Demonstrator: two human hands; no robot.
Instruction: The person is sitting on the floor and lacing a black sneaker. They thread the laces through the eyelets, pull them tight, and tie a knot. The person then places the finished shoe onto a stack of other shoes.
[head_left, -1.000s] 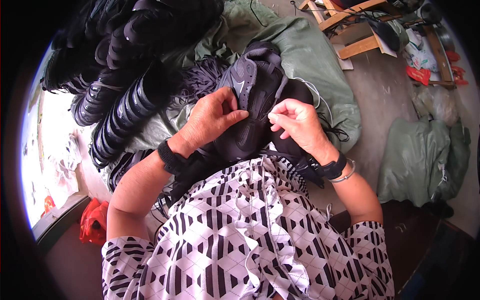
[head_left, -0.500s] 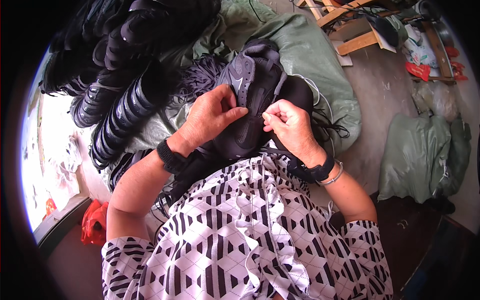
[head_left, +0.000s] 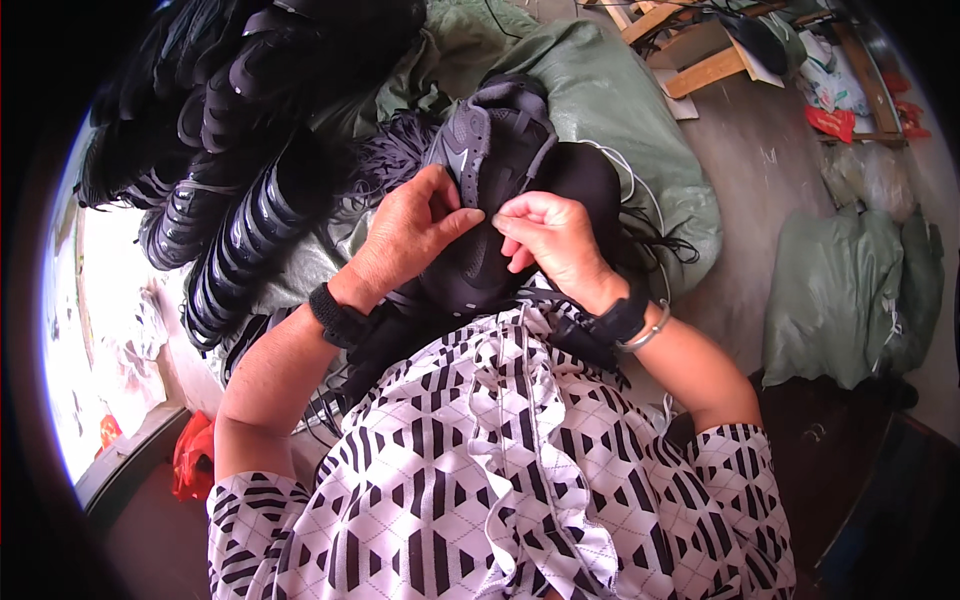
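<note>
Seemingly to steady it, the left hand (head_left: 413,228) grips a dark shoe (head_left: 497,178) while the right hand (head_left: 553,238) pinches its fingers narrow, any contents indiscernible.

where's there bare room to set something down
Widest is the grey floor between the green sacking and the bulging green sack at right, below the wooden frame in view, with only small scraps on it. Crowded: the left, with stacked black shoe pieces, and the middle, where the left hand and right hand are at the grey-black sneaker.
</note>
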